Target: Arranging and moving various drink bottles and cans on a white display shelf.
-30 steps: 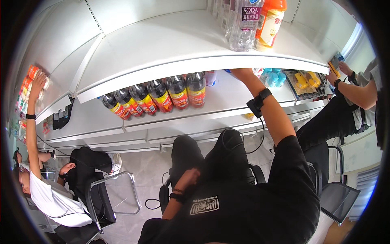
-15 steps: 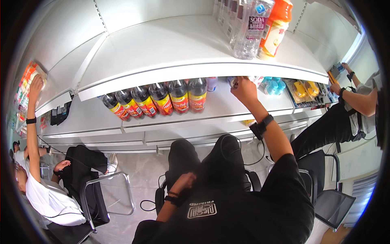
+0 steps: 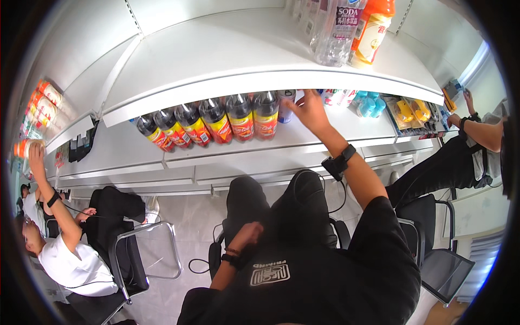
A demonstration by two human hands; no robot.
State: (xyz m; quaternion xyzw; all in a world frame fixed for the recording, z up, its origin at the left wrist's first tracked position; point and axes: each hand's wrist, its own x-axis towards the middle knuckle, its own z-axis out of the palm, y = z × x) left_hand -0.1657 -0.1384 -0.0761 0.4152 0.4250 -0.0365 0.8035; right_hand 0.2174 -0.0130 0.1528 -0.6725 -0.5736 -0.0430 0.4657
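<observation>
Reaching under the shelf [image 3: 260,81], right hand [image 3: 309,108] spreads open fingers by dark soda bottles [image 3: 241,116].

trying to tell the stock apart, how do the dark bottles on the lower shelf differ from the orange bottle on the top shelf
The dark bottles hold near-black drink; the orange bottle holds orange drink. The dark bottles form a row of six under the upper shelf's edge, so only their fronts show; the orange bottle stands at the open front of its shelf beside a clear bottle. The right hand reaches in beside the dark row, well below the orange bottle. Both kinds are labelled and stand upright.
</observation>
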